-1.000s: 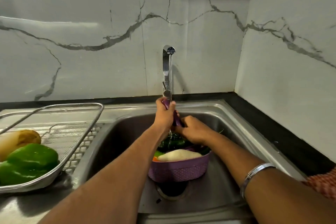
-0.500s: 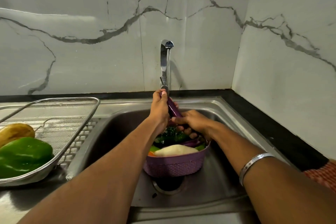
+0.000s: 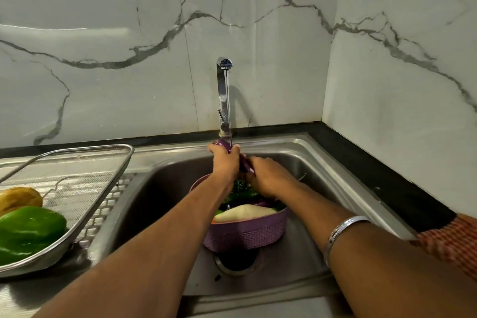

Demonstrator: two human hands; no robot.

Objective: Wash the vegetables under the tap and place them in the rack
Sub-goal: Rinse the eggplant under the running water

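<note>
Under the tap (image 3: 224,90), both hands (image 3: 240,166) grip a purple eggplant (image 3: 244,164).

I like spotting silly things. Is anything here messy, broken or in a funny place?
Nothing looks broken or spilled. The one funny spot: the purple basket of vegetables sits right over the sink's drain. Both hands, left hand and right hand, hold an eggplant under the tap.

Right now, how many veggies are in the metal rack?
2. A green pepper lies at the rack's front left, and a yellowish-brown vegetable sits just behind it. The picture's edge cuts the rack, so more may be hidden.
</note>
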